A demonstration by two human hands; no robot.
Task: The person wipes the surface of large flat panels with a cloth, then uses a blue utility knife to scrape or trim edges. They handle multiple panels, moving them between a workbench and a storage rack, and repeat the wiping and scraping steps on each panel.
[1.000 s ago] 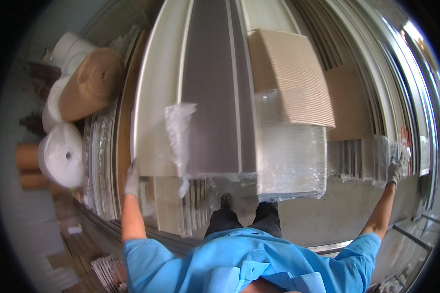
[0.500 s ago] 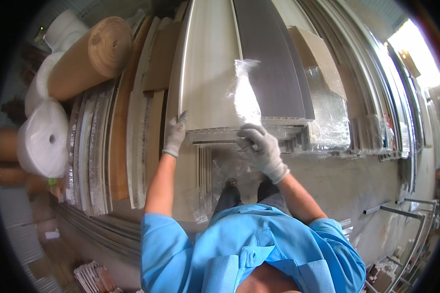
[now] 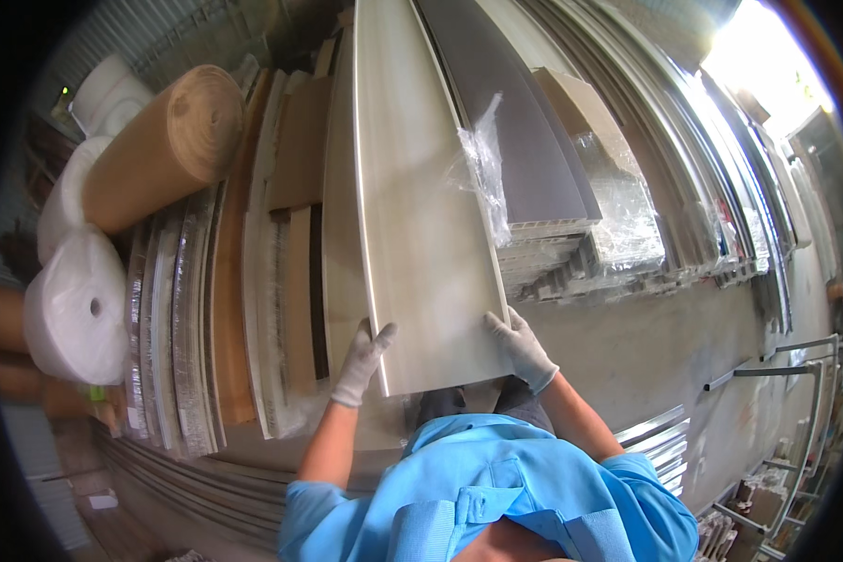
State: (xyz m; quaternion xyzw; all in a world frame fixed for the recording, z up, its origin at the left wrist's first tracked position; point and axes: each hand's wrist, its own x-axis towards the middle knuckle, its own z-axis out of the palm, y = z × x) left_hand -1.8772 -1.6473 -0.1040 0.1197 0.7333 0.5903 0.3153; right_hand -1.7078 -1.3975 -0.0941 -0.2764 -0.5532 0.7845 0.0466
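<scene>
Holding the pale panel (image 3: 431, 234) by its two long edges, I have its near end just beyond my blue shirt (image 3: 496, 468), above my dark trousers (image 3: 520, 401). My gloved left hand (image 3: 359, 363) is closed on the left edge, thumb on top; my gloved right hand (image 3: 526, 356) grips the right edge the same way, with the fingers beneath hidden from me. The panel's long axis runs from my body away into the distance, its far part leaning a little to the left. It is flat and cream, with faint lengthwise streaks, a soft sheen and lighter rims. Crumpled clear film (image 3: 485, 173) clings by its right edge. To the right of that lies a dark grey panel (image 3: 515, 131), its near end showing a row of small hollow cells. Beyond it, a film-wrapped stack (image 3: 620, 197) sits partly under a brown cardboard cover (image 3: 581, 105); I cannot tell what the wrapping contains. Off to my left are a white roll (image 3: 70, 295) and, farther back, a thick brown roll (image 3: 155, 155).
</scene>
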